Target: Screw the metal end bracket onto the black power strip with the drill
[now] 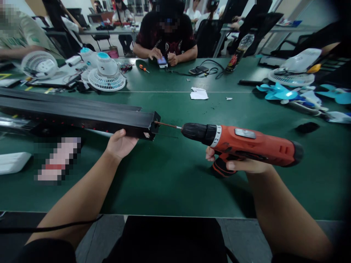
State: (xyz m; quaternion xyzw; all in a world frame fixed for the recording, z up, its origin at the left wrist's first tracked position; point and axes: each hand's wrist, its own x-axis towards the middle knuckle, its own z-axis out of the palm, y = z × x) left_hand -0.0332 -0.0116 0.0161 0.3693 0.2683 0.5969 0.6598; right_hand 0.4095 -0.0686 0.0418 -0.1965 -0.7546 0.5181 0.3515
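A long black rectangular housing (pixel 104 114) reaches in from the left edge, its capped end near the middle of the table. Wrapped under and around that end is my left hand (pixel 122 144), thumb against the near side. My right hand (pixel 244 164) grips the handle of a red and black cordless drill (pixel 255 142), which points left. From the drill's chuck a long thin bit (pixel 168 125) runs to the end face of the housing; its tip meets the face near a screw position, but the exact contact is too small to make out.
White fan parts (pixel 106 75) stand at the back left, and blue fan blades (pixel 276 91) lie on the right. A paper scrap (pixel 199 94), a bottle (pixel 240 53) and an orange screwdriver (pixel 143 68) are farther back. Opposite sits a person (pixel 167 40) handling a small device.
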